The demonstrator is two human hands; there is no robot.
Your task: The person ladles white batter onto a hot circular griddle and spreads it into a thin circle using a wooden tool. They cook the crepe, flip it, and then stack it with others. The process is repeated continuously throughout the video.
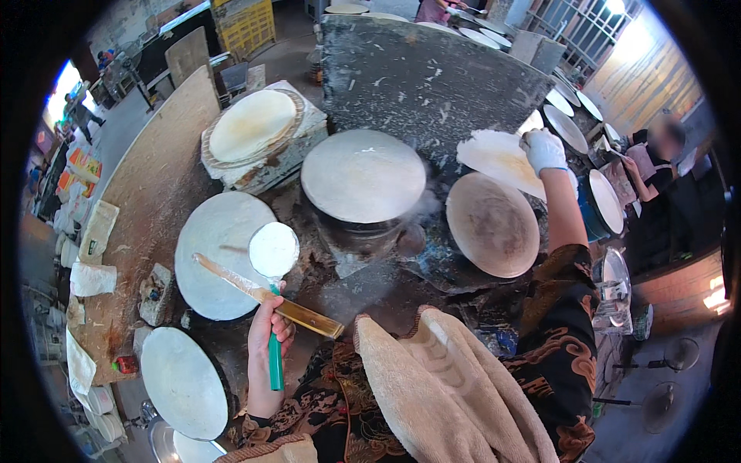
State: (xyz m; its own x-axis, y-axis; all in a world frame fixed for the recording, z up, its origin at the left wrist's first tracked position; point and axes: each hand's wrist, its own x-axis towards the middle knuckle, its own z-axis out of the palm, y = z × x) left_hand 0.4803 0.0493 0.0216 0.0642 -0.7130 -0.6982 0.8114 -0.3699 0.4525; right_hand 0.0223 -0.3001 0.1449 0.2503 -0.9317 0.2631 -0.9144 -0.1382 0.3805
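Observation:
My left hand (266,336) is closed round two tools: the green handle of a ladle (274,251) filled with white batter, and a long flat spatula (231,276) with a yellowish-brown handle. Both are over a round griddle (204,231) coated pale white at the left. My right hand (545,150), in a white glove, pinches the edge of a thin pancake (502,158), lifted and partly browned. Below it lies a bare round griddle (494,224) with a dark patch. At the middle, another griddle (363,174) carries a pale layer, with steam near its right side.
A stack of finished pancakes (255,127) rests on a block at the back left. A dark upright board (432,69) stands behind the griddles. Another round griddle (185,382) is at the lower left. A beige towel (448,370) lies over my lap. A person (648,158) works at the right.

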